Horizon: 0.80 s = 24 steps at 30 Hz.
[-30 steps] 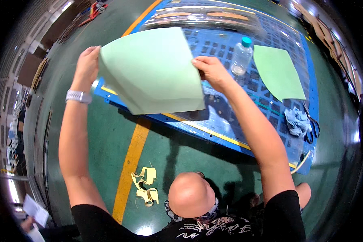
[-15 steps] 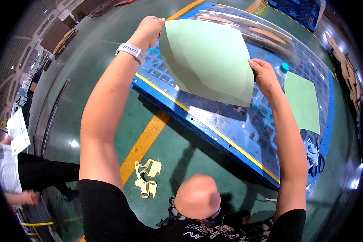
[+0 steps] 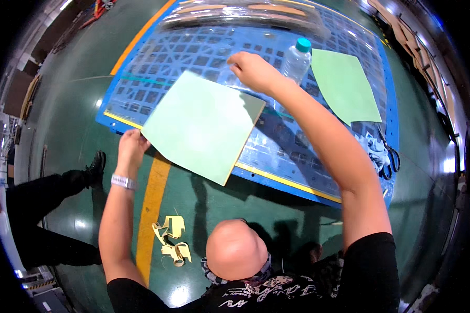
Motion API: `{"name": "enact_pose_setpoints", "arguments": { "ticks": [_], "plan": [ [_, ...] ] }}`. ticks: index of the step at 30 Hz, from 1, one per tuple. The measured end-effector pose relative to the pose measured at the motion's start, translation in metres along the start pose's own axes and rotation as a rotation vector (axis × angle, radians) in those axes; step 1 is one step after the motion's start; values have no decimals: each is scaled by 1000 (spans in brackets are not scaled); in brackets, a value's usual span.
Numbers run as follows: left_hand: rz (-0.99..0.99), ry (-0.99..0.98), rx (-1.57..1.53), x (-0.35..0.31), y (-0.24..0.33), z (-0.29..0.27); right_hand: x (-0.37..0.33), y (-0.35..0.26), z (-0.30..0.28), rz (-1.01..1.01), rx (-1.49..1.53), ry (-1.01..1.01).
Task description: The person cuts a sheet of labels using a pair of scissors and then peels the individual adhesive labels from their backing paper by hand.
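Note:
A pale green sheet (image 3: 201, 128) with a thin yellowish edge lies partly over a plastic-covered blue pallet, its near corner sticking out past the front edge. My left hand (image 3: 132, 148) pinches the sheet's left corner. Above its far right side hovers my right hand (image 3: 253, 72), apart from it, fingers loosely bent and nothing visible in them. Close beside that hand stands a clear bottle (image 3: 296, 62) with a teal cap. Farther right, a second green sheet (image 3: 345, 86) with one curved side rests on the pallet.
The blue pallet (image 3: 308, 189) has a yellow strip along its near edge. Black-handled scissors (image 3: 391, 159) and a bluish crumpled cloth (image 3: 372, 148) sit at its right corner. Yellow cut scraps (image 3: 173, 240) lie on the green floor. Another person's legs (image 3: 52, 195) show at left.
The green sheet has come down from the raised position toward me and to the left, turning flatter. My right hand has let go of it; my left hand still grips a corner, now lower.

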<state>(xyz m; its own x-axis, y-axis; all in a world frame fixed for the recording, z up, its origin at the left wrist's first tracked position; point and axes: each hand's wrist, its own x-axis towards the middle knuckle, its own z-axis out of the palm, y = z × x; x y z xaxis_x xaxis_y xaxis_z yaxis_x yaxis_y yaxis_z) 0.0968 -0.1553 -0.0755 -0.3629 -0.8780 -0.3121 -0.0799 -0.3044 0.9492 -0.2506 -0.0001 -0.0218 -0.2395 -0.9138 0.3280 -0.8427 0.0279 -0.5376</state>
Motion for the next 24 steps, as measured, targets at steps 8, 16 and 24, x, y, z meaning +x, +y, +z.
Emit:
{"name": "enact_pose_setpoints", "arguments": {
  "ticks": [8,16,24],
  "plan": [
    [1077,-151,1143,-116,-45,42,-194,7,-105,337,202,-223],
    [1209,-648,1167,-123,-52,94,-239,-70,56,603,1020,-519],
    [1288,-704,1241,-125,-49,94,-222,-98,108,661,1319,-151]
  ]
}}
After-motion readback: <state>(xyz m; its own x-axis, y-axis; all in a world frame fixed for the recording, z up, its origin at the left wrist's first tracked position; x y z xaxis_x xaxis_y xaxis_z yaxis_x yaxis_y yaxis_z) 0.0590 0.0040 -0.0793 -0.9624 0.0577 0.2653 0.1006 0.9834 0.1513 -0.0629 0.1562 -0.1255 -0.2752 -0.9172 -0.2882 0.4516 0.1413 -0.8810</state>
